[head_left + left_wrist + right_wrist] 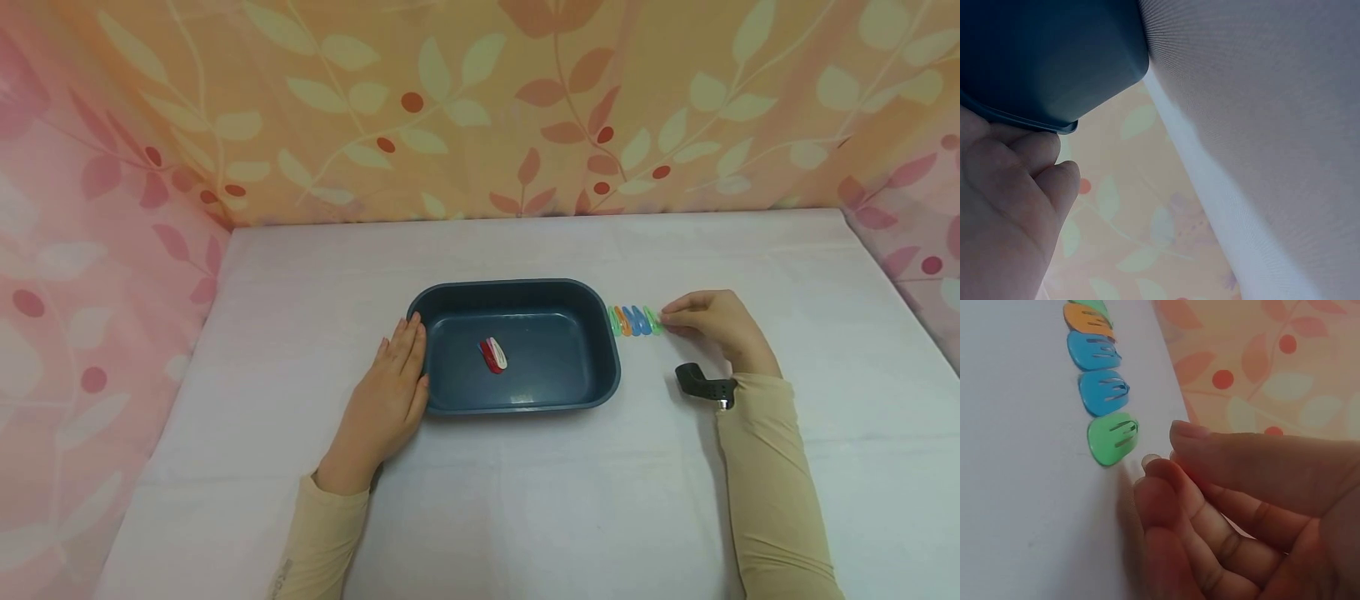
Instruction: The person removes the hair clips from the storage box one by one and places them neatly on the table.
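Observation:
The left hand rests along the left rim of a dark blue tray, fingers extended; in the left wrist view its fingers lie against the tray's edge. At the right end of a row of snap hair clips, the right hand hovers with bent fingers and thumb beside the end green hair clip. Nothing shows between its fingertips. Along the row lie two blue hair clips, an orange hair clip and another green hair clip close by the tray's right side.
Inside the tray lie a red hair clip and a white hair clip, side by side. A black wrist mount sticks out from the right sleeve. White cloth covers the table, and a leaf-patterned curtain hangs behind it.

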### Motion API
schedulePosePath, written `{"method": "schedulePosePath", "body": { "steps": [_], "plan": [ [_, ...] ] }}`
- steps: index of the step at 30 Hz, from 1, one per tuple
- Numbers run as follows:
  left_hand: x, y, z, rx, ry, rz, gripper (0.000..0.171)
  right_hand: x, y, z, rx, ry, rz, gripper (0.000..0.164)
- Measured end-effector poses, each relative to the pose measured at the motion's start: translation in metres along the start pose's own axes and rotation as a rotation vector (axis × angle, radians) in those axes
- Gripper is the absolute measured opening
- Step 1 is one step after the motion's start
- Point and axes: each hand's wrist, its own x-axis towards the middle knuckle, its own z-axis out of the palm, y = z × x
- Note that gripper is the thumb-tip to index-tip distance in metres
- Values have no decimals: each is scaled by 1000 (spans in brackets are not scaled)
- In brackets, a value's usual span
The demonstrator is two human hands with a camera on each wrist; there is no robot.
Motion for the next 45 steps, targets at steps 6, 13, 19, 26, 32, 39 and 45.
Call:
{"method": "schedulePosePath", "body": {
  "steps": [6, 13, 19, 26, 32, 39, 45],
  "plan": [
    [0, 0, 1, 1, 4, 3, 57, -2, -2, -2, 9, 4, -19, 39],
    [0, -1, 3, 1, 13, 8, 56, -4, -7, -3, 60, 11, -63, 31],
    [0, -1, 3, 2, 8, 3, 56, -7, -12, -2, 73, 19, -124, 31],
    [1, 0, 3, 4, 19, 8, 57, -11, -19, -2, 74, 2, -140, 35],
    [2, 1, 3, 3, 10, 6, 57, -14, -24, -2, 64, -8, -143, 38],
    [3, 1, 2, 2, 6, 3, 57, -19, -30, -1, 58, -33, -165, 36],
    [3, 0, 4, 3, 12, 4, 56, -21, -35, 0, 39, -51, -179, 36]
  ]
}}
